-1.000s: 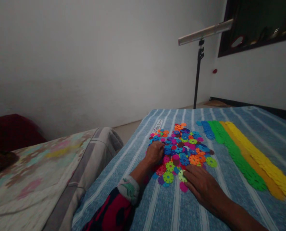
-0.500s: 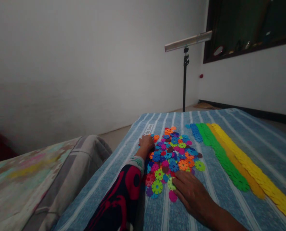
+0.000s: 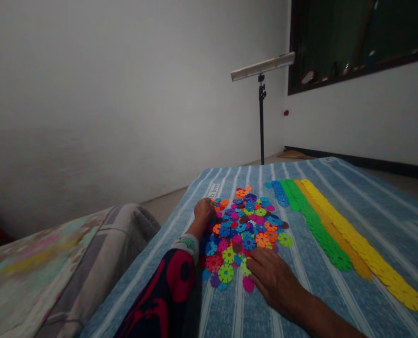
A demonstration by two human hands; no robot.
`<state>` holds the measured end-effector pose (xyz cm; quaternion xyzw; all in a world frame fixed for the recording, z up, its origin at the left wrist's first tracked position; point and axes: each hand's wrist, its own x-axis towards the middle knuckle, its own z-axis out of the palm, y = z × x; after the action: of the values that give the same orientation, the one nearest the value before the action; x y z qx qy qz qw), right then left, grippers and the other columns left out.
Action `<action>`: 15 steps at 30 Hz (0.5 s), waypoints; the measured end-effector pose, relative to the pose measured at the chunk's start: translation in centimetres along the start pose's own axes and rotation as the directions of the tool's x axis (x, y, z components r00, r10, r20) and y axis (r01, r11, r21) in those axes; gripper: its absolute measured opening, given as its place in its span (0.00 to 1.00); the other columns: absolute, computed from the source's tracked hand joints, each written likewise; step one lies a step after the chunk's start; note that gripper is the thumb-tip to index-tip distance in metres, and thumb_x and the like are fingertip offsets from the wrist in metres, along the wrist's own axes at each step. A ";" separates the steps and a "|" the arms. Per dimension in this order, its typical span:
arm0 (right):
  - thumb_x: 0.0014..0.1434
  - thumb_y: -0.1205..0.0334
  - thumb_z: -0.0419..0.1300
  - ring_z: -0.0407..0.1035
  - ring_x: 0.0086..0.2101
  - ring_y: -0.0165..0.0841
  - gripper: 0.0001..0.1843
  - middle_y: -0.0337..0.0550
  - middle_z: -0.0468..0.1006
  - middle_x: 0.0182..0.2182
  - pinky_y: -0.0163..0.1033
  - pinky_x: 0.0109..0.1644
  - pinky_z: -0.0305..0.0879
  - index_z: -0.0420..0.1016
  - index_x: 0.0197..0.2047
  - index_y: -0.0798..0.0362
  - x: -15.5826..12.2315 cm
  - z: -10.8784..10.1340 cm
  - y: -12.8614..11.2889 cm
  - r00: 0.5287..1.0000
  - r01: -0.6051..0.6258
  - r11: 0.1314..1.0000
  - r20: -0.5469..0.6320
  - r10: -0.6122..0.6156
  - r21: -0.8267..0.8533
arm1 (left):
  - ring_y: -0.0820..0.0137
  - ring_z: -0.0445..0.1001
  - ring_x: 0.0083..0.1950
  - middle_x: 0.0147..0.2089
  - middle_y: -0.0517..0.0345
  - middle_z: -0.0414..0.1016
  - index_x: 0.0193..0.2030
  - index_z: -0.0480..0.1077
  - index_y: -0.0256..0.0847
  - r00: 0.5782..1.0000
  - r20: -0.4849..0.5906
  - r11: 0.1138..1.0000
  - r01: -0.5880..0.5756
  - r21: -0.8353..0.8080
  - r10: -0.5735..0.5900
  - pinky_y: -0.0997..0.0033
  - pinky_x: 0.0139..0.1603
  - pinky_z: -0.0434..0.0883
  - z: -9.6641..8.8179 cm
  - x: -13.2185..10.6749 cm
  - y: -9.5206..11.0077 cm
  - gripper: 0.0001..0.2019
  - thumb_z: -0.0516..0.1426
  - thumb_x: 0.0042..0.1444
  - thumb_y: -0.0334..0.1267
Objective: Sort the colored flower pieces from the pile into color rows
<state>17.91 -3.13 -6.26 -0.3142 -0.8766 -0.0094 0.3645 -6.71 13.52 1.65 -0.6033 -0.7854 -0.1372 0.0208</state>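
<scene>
A pile of small flower-shaped plastic discs (image 3: pixel 246 230) in many colours lies on a blue striped cloth (image 3: pixel 300 291). My left hand (image 3: pixel 204 210) rests at the pile's far left edge, fingers curled on the discs there; what it grips is hidden. My right hand (image 3: pixel 270 277) lies flat at the pile's near edge, fingers spread, touching a light green disc and a pink one. To the right run sorted rows of discs: a short blue row (image 3: pixel 278 193), a green row (image 3: pixel 314 223), an orange row (image 3: pixel 339 239) and a long yellow row (image 3: pixel 364 246).
A folded patterned blanket with a grey edge (image 3: pixel 99 263) lies left of the cloth. A light bar on a black stand (image 3: pixel 261 117) is behind the cloth near the white wall. A dark-framed window (image 3: pixel 360 37) is at the upper right.
My left hand has moved from the pile's near-left side up to its far left edge. My right hand has stayed at the near edge. The view has shifted to the right.
</scene>
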 end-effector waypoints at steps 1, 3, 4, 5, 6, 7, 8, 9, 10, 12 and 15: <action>0.61 0.71 0.55 0.68 0.39 0.38 0.06 0.47 0.74 0.37 0.45 0.43 0.68 0.70 0.40 0.52 0.0 0.0 0.0 1.000 0.001 1.000 -0.002 -0.001 0.003 | 0.61 0.78 0.47 0.45 0.42 0.81 0.42 0.78 0.35 1.000 -0.022 0.999 -0.001 -0.033 0.001 0.70 0.43 0.69 -0.3 -0.1 -0.1 0.16 0.49 0.62 0.34; 0.61 0.71 0.55 0.69 0.39 0.38 0.06 0.46 0.75 0.36 0.45 0.43 0.69 0.70 0.39 0.52 0.1 -0.1 0.0 1.000 -0.001 1.000 -0.008 0.001 0.013 | 0.64 0.78 0.44 0.41 0.46 0.81 0.41 0.78 0.35 0.998 -0.054 0.996 -0.015 -0.087 0.011 0.72 0.41 0.69 -0.8 -0.5 -0.2 0.16 0.48 0.62 0.34; 0.61 0.71 0.55 0.69 0.39 0.39 0.06 0.47 0.75 0.37 0.45 0.43 0.69 0.71 0.40 0.52 0.1 -0.1 0.0 1.000 -0.005 1.000 -0.014 0.005 0.020 | 0.66 0.78 0.42 0.39 0.49 0.81 0.40 0.78 0.35 0.998 -0.066 0.992 -0.031 -0.121 0.023 0.73 0.40 0.68 -1.0 -0.9 -0.2 0.16 0.48 0.62 0.35; 0.61 0.70 0.55 0.69 0.39 0.39 0.06 0.47 0.76 0.37 0.46 0.44 0.69 0.71 0.40 0.53 0.2 -0.2 0.0 1.000 -0.010 1.000 -0.027 0.011 0.027 | 0.67 0.78 0.40 0.36 0.51 0.80 0.38 0.78 0.35 0.996 -0.080 0.982 -0.054 -0.181 0.040 0.74 0.38 0.68 -1.1 -1.4 -0.1 0.16 0.48 0.61 0.36; 0.62 0.70 0.55 0.70 0.40 0.39 0.06 0.48 0.76 0.37 0.46 0.45 0.69 0.71 0.41 0.53 0.3 -0.3 0.1 0.999 -0.017 0.999 -0.047 0.018 0.033 | 0.68 0.77 0.37 0.33 0.53 0.79 0.35 0.77 0.35 0.994 -0.093 0.958 -0.085 -0.273 0.062 0.74 0.37 0.68 -1.1 -2.1 0.1 0.16 0.49 0.60 0.37; 0.62 0.69 0.55 0.70 0.41 0.40 0.06 0.49 0.77 0.38 0.47 0.46 0.69 0.71 0.42 0.53 0.4 -0.4 0.1 0.997 -0.024 0.999 -0.075 0.027 0.033 | 0.69 0.76 0.35 0.30 0.56 0.77 0.32 0.76 0.35 0.991 -0.104 0.913 -0.123 -0.388 0.089 0.74 0.36 0.68 -1.1 -3.0 0.3 0.15 0.50 0.59 0.39; 0.63 0.69 0.54 0.71 0.42 0.40 0.07 0.50 0.77 0.39 0.48 0.47 0.69 0.72 0.42 0.53 0.6 -0.5 0.2 0.993 -0.032 0.999 -0.111 0.035 0.029 | 0.69 0.74 0.33 0.27 0.57 0.75 0.29 0.75 0.36 0.987 -0.115 0.836 -0.158 -0.526 0.114 0.74 0.34 0.68 -1.0 -4.1 0.6 0.15 0.51 0.57 0.40; 0.63 0.68 0.53 0.71 0.43 0.40 0.07 0.50 0.77 0.40 0.48 0.48 0.69 0.72 0.42 0.53 0.7 -0.6 0.4 0.988 -0.041 0.999 -0.147 0.043 0.020 | 0.70 0.72 0.31 0.25 0.59 0.73 0.27 0.74 0.36 0.982 -0.097 0.745 -0.185 -0.641 0.160 0.74 0.34 0.68 -1.0 -5.3 1.0 0.14 0.52 0.55 0.43; 0.64 0.67 0.53 0.71 0.43 0.41 0.08 0.51 0.78 0.40 0.49 0.49 0.69 0.72 0.43 0.53 0.8 -0.7 0.5 0.982 -0.051 0.999 -0.183 0.052 0.009 | 0.71 0.71 0.29 0.24 0.61 0.72 0.28 0.73 0.37 0.976 -0.076 0.675 -0.198 -0.711 0.206 0.74 0.32 0.67 -0.9 -6.7 1.4 0.15 0.54 0.54 0.45; 0.65 0.66 0.52 0.72 0.44 0.41 0.11 0.52 0.78 0.42 0.49 0.50 0.69 0.72 0.47 0.53 1.0 -0.9 0.9 0.964 -0.088 0.996 -0.251 0.082 -0.014 | 0.72 0.69 0.28 0.24 0.61 0.71 0.27 0.73 0.38 0.954 -0.027 0.600 -0.209 -0.772 0.299 0.74 0.31 0.66 -0.8 -9.6 2.3 0.15 0.55 0.53 0.48; 0.66 0.65 0.51 0.72 0.45 0.41 0.15 0.53 0.79 0.43 0.50 0.50 0.69 0.70 0.54 0.54 1.1 -1.1 1.5 0.939 -0.164 0.986 -0.312 0.147 -0.029 | 0.72 0.66 0.26 0.23 0.61 0.68 0.26 0.71 0.38 0.918 0.042 0.546 -0.197 -0.815 0.395 0.73 0.29 0.64 -0.9 -13.5 3.5 0.15 0.54 0.54 0.48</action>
<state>18.86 -1.61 -5.10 -0.3868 -0.7806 -0.0537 0.4880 0.18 1.45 0.54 -0.6838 -0.5237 -0.3991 -0.3144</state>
